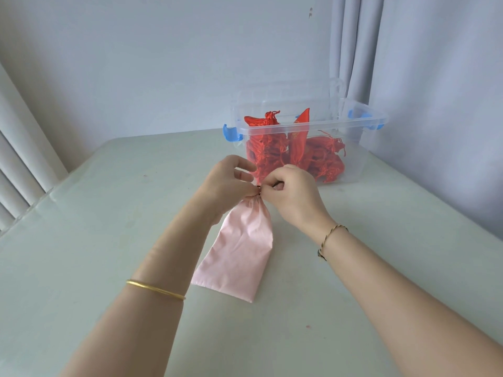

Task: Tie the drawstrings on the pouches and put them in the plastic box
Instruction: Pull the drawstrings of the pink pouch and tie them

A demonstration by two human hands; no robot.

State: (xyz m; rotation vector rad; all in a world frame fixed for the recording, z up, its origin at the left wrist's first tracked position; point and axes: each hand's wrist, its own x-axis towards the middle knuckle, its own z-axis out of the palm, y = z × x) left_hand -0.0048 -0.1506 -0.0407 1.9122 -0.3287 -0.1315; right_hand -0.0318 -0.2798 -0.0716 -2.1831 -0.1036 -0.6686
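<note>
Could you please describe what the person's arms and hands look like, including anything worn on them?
Both forearms are bare, with no sleeves in view. The left wrist carries a plain, thin gold bangle. The right wrist carries a slim twisted cord bracelet in gold and dark strands, with a small dark charm or clasp hanging from it. The left hand and right hand wear no gloves, and no rings are visible.

Pink pouch flat on pale desk, neck gathered. Left hand and right hand pinching dark drawstring at the neck. Beyond, clear plastic box, open, blue latches, holding red pouches.
</note>
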